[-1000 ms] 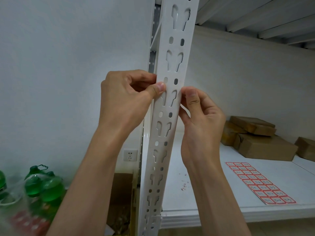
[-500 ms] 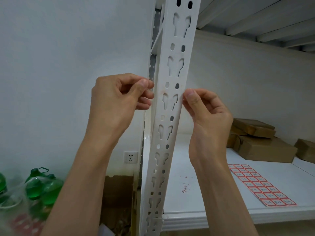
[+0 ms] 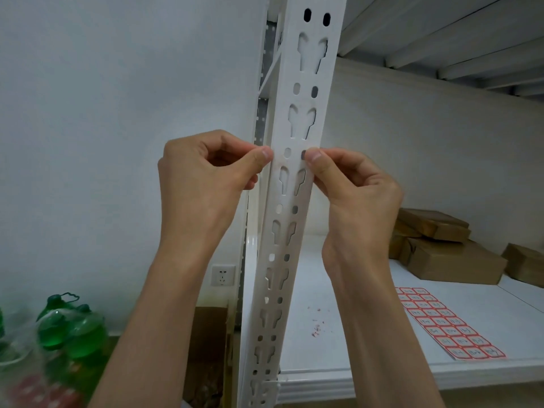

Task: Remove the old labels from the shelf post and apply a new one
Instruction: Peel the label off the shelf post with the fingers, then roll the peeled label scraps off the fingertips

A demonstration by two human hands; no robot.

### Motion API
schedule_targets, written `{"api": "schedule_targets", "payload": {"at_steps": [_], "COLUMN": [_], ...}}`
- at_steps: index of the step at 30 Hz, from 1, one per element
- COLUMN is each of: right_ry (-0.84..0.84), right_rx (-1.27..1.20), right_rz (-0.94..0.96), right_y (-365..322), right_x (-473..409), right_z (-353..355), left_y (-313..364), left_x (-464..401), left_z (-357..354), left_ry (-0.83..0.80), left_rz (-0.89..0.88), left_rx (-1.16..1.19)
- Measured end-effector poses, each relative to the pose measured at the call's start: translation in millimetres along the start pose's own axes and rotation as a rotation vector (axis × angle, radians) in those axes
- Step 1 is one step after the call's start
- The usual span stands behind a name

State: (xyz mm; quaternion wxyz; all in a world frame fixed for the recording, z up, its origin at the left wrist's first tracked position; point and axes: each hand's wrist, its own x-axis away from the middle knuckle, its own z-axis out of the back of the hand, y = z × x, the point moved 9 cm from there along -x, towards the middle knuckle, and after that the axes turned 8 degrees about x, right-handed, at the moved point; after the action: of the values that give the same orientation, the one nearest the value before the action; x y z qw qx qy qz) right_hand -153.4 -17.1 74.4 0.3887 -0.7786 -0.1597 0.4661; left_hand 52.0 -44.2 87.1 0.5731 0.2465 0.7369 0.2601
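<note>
White perforated metal shelf post (image 3: pixel 297 201) is rising upright at the shelving unit's front corner while both hands are flanking it, the left hand (image 3: pixel 206 178) and right hand (image 3: pixel 353 187) curling their fingers, thumb tips pressing its opposite edges; a red-bordered label sheet (image 3: pixel 447 325) is lying on the white shelf (image 3: pixel 338 363).

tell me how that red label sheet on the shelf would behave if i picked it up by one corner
The label sheet lies dead flat and looks paper-thin, so it would probably droop and curl from a corner grip. It likely weighs next to nothing. Its backing may be slick, so on the smooth white shelf it could slide before an edge lifts.
</note>
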Motion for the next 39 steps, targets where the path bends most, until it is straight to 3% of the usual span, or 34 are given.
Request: {"api": "schedule_targets", "payload": {"at_steps": [8, 14, 19, 23, 30, 34, 39], "right_ry": [-0.052, -0.152, -0.203, -0.271, -0.481, -0.507, -0.495], "right_rx": [-0.194, -0.015, 0.281, 0.568, 0.937, 1.000, 1.036], "right_rz": [-0.136, -0.056, -0.082, -0.088, -0.385, -0.430, -0.483], "right_y": [11.4, 8.4, 40.7, 76.0, 201.5, 237.1, 243.4], "right_x": [-2.6, -6.6, -18.0, -22.0, 5.7, 14.4, 19.4], "right_z": [8.4, 15.9, 39.6, 64.6, 110.6, 126.1, 134.4], "left_y": [11.5, 40.1, 35.9, -0.5, -94.4, -138.6, -166.2], "left_x": [0.8, 22.2, 53.3, 73.2, 107.6, 124.5, 136.6], "left_z": [1.0, -43.7, -103.3, -137.5, -177.8, -179.0, -165.7], "left_ry": [0.045, -0.095, -0.275, -0.356, -0.520, -0.502, -0.475], "left_rz": [-0.031, -0.099, -0.096, -0.013, 0.253, 0.403, 0.440], "left_rx": [-0.009, 0.000, -0.099, -0.178, -0.370, -0.372, -0.345]}}
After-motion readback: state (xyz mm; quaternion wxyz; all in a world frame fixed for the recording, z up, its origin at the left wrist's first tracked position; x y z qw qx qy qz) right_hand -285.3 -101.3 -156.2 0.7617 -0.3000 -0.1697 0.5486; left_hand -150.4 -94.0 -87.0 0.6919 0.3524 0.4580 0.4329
